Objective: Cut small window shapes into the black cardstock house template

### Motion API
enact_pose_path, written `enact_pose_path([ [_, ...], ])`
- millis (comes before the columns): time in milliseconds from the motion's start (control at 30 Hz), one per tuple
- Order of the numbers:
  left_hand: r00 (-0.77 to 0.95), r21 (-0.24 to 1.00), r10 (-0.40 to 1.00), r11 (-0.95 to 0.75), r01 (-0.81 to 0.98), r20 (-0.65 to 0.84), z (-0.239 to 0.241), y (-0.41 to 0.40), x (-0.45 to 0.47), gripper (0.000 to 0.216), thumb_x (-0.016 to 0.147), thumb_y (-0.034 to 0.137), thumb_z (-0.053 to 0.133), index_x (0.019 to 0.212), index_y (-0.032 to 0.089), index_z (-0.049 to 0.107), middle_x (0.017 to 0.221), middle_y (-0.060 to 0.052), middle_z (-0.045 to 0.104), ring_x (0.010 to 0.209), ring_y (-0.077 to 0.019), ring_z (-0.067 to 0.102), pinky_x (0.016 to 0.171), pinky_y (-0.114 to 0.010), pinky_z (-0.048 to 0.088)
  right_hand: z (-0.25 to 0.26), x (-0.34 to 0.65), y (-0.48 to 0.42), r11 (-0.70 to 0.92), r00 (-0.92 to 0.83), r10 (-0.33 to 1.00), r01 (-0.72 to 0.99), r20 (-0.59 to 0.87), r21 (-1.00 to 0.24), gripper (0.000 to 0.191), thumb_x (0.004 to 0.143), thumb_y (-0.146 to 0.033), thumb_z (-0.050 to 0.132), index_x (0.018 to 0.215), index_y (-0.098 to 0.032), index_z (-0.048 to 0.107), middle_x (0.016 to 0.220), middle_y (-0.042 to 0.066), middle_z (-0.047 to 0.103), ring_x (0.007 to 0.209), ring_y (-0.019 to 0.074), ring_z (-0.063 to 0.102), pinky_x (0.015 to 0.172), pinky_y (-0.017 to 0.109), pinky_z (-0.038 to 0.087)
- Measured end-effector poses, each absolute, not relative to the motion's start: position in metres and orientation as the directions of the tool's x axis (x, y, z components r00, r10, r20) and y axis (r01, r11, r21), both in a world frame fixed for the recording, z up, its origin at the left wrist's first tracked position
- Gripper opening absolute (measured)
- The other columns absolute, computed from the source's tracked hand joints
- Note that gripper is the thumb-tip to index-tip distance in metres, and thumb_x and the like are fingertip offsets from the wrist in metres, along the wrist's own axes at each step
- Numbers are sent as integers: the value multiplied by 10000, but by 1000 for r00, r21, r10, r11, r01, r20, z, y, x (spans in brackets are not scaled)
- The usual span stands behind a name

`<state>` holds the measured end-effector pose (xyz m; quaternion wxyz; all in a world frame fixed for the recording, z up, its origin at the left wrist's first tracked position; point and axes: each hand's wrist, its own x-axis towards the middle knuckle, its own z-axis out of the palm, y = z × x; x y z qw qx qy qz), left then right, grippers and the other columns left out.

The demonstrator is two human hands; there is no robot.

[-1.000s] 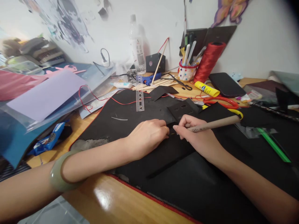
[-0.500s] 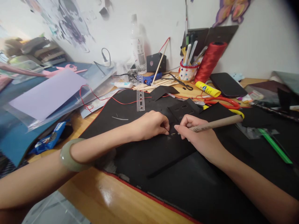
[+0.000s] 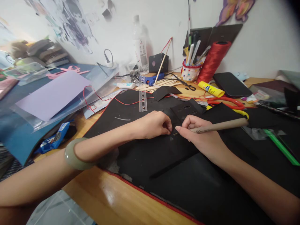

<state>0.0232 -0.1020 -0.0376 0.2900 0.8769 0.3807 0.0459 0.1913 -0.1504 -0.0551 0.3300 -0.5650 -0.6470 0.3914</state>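
Note:
My right hand (image 3: 203,137) is closed around a beige-grey marker pen (image 3: 220,125), whose rear end points right and slightly up. Its tip is hidden by the fingers. Just left of it, my left hand (image 3: 157,125) is pinched with the fingertips down at the black mat (image 3: 140,159); whatever it may hold is hidden. A tiny yellowish mark (image 3: 175,134) shows between the two hands. Behind them lies a black card with cut-out slots (image 3: 184,110). The clear stencil ruler (image 3: 142,101) rests on the mat beyond my left hand.
Red-and-yellow scissors (image 3: 226,101), a glue stick (image 3: 211,89) and a black phone (image 3: 232,85) lie behind my right hand. Farther back stand a pen cup (image 3: 191,71), a red thread spool (image 3: 213,61) and a bottle (image 3: 140,47). Lilac paper (image 3: 53,93) lies left.
The view has shifted slightly, so most things sit a little farther right. The fingertips of my two hands appear slightly closer together. Both grips look the same.

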Motion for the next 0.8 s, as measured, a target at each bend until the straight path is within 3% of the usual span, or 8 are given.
enact_pose_path([
  [133,711,553,691,-545,630,-129,-42,-100,23,190,662,280,684,787,149,629,669,26,630,633,-102,576,554,-173,386,-53,191,-150,51,-159,987,470,-27,-881,242,711,-290,580,560,-201,413,453,-54,400,421,70,331,397,219,231],
  [233,724,554,678,-559,617,-123,-44,-98,23,74,722,180,603,789,152,620,672,31,627,630,-90,570,575,-171,396,-54,192,-150,38,-141,989,486,-35,-873,245,722,-295,572,561,-197,415,457,-50,413,433,71,345,409,218,248],
  [367,706,514,705,-579,632,-74,-41,-104,22,152,721,80,514,828,147,598,757,5,610,680,-108,554,621,-200,413,-56,193,-151,53,-127,992,482,-10,-874,256,732,-311,567,559,-198,414,451,-50,415,426,73,347,406,222,246],
  [467,670,346,737,-652,674,84,-33,-124,17,205,754,48,412,851,132,573,878,-48,572,758,-146,536,691,-267,436,-57,193,-151,65,-126,992,448,9,-892,288,747,-346,555,547,-198,411,437,-52,395,416,73,341,409,225,254],
  [533,703,204,683,-731,652,199,-29,-146,14,223,813,92,351,842,119,571,903,-75,566,807,-176,528,705,-306,459,-57,193,-151,68,-143,990,414,9,-908,307,754,-368,548,539,-194,414,440,-52,390,421,72,345,420,224,268],
  [600,816,188,541,-839,510,204,-29,-171,11,249,838,139,344,842,109,591,898,-83,582,823,-186,538,690,-306,486,-57,193,-151,81,-154,988,379,23,-922,315,753,-382,549,539,-190,421,448,-54,393,427,68,346,430,220,277],
  [667,845,162,486,-873,459,222,-34,-194,9,257,853,201,377,928,83,593,964,-111,593,903,-215,547,692,-306,509,-56,196,-151,102,-152,987,354,51,-930,310,745,-379,565,545,-185,429,456,-57,402,433,62,346,437,213,281],
  [800,876,-48,413,-898,437,250,-49,-220,8,291,847,153,402,1038,0,559,1081,-200,567,1015,-310,530,680,-326,538,-47,204,-151,114,-154,986,333,65,-936,227,705,-324,618,594,-186,476,480,-55,455,439,57,361,417,203,261],
])
